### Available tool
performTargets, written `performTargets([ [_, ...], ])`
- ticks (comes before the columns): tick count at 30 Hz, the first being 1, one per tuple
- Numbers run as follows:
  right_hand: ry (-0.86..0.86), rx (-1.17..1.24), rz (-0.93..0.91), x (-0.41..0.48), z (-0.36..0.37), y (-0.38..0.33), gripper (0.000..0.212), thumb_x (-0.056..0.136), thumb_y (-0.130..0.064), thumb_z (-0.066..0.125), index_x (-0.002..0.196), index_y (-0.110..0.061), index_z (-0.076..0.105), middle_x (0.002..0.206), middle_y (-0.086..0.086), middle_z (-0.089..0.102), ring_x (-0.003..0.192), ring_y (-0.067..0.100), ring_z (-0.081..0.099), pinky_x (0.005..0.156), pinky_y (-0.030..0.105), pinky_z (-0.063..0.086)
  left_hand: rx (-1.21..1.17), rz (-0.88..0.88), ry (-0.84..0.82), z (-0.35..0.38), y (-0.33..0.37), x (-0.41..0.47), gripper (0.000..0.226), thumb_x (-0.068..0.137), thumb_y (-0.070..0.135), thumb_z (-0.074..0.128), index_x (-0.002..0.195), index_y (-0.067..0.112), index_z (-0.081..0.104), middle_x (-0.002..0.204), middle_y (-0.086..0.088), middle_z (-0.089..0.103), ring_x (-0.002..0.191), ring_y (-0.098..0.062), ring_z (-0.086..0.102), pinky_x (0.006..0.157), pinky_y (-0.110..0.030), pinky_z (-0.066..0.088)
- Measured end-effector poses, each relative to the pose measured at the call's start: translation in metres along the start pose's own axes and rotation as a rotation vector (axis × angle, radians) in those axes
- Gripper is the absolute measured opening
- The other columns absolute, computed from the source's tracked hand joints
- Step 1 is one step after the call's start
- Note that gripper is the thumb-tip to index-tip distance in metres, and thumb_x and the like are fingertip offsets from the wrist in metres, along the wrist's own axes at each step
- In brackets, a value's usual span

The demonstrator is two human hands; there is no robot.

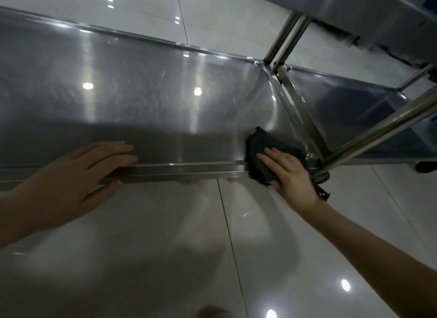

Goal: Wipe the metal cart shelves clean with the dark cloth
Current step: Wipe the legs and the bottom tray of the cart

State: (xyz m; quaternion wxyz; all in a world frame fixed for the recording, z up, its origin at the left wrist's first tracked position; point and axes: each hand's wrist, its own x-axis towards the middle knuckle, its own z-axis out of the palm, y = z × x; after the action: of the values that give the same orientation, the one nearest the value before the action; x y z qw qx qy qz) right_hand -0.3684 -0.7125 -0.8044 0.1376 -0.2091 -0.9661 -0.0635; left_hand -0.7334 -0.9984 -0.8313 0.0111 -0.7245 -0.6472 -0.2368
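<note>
1. Two hands are at work on the cart shelf (142, 93). My right hand (290, 173) presses the dark cloth (260, 149) flat into the shelf's near corner, right of centre in the frame. Its fingers (268, 157) lie straight over the fabric, not curled round it.
2. My left hand (78, 175), at the left of the frame, rests on the near rim (184, 168) with straight fingers and holds nothing. I would use it to steady the cart.
3. Part of the cloth hangs over the rim, so I judge the corner and lip to be the patch in hand. I would press evenly and work into the seam by the post (378, 130). Long overlapping strokes leftward would follow.
4. Faint streaks cross the shelf's middle, and I would wipe along them.
5. One risk: a flat palm may slide off the cloth on polished steel.
</note>
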Motion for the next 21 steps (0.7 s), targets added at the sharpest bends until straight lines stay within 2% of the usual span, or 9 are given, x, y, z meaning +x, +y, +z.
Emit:
performTargets([
  [5, 0.158, 0.174, -0.196, 0.071, 0.031, -0.146, 0.046, 0.082, -0.022, 0.075, 0.127, -0.016, 0.065, 0.130, 0.012, 0.063, 0.122, 0.034, 0.058, 0.100, 0.051, 0.045, 0.066, -0.053, 0.022, -0.010, -0.025, -0.031, 0.050, 0.096, 0.042, 0.040, 0.143, 0.023, 0.043, 0.153, 0.004, 0.037, 0.139, -0.022, 0.040, 0.109, -0.048, 0.038],
  [8, 0.093, 0.275, -0.283, 0.105, 0.040, -0.216, 0.055, 0.082, -0.023, 0.074, 0.135, -0.020, 0.058, 0.138, 0.010, 0.058, 0.130, 0.033, 0.051, 0.108, 0.053, 0.038, 0.128, -0.085, 0.043, -0.014, -0.031, -0.053, 0.050, 0.096, 0.040, 0.043, 0.140, 0.018, 0.047, 0.151, -0.003, 0.040, 0.135, -0.029, 0.044, 0.105, -0.051, 0.041],
  [11, 0.062, 0.282, -0.347, 0.105, 0.031, -0.205, 0.054, 0.084, -0.022, 0.072, 0.136, -0.017, 0.057, 0.140, 0.010, 0.055, 0.133, 0.031, 0.048, 0.109, 0.053, 0.037, 0.191, -0.086, 0.012, -0.024, -0.035, -0.077, 0.052, 0.096, 0.038, 0.044, 0.141, 0.013, 0.048, 0.152, -0.006, 0.039, 0.137, -0.029, 0.041, 0.104, -0.053, 0.041],
  [14, 0.052, 0.214, -0.314, 0.083, 0.022, -0.152, 0.053, 0.084, -0.017, 0.075, 0.134, -0.013, 0.057, 0.140, 0.010, 0.055, 0.133, 0.031, 0.048, 0.107, 0.056, 0.040, 0.235, -0.182, 0.044, -0.039, -0.035, -0.101, 0.053, 0.096, 0.037, 0.044, 0.141, 0.010, 0.048, 0.153, -0.008, 0.037, 0.138, -0.032, 0.039, 0.105, -0.056, 0.039],
  [17, 0.000, 0.124, -0.222, 0.061, 0.012, -0.114, 0.050, 0.090, -0.031, 0.062, 0.136, -0.015, 0.052, 0.140, 0.011, 0.054, 0.133, 0.032, 0.047, 0.103, 0.059, 0.043, 0.286, -0.281, 0.047, -0.048, -0.035, -0.128, 0.058, 0.095, 0.040, 0.043, 0.147, 0.014, 0.039, 0.155, -0.008, 0.034, 0.140, -0.032, 0.037, 0.108, -0.056, 0.035],
  [19, -0.018, 0.076, -0.233, 0.062, 0.009, -0.116, 0.049, 0.091, -0.033, 0.055, 0.137, -0.016, 0.051, 0.139, 0.012, 0.055, 0.131, 0.033, 0.049, 0.101, 0.059, 0.045, 0.341, -0.336, 0.037, -0.052, -0.034, -0.141, 0.061, 0.095, 0.043, 0.039, 0.151, 0.019, 0.033, 0.157, -0.008, 0.030, 0.142, -0.031, 0.034, 0.112, -0.055, 0.030],
  [21, -0.010, 0.070, -0.275, 0.077, 0.009, -0.141, 0.051, 0.088, -0.028, 0.065, 0.136, -0.015, 0.053, 0.137, 0.012, 0.057, 0.129, 0.034, 0.051, 0.100, 0.058, 0.046, 0.371, -0.366, 0.039, -0.056, -0.034, -0.146, 0.062, 0.094, 0.043, 0.039, 0.151, 0.020, 0.033, 0.158, -0.011, 0.027, 0.143, -0.033, 0.031, 0.114, -0.054, 0.028],
])
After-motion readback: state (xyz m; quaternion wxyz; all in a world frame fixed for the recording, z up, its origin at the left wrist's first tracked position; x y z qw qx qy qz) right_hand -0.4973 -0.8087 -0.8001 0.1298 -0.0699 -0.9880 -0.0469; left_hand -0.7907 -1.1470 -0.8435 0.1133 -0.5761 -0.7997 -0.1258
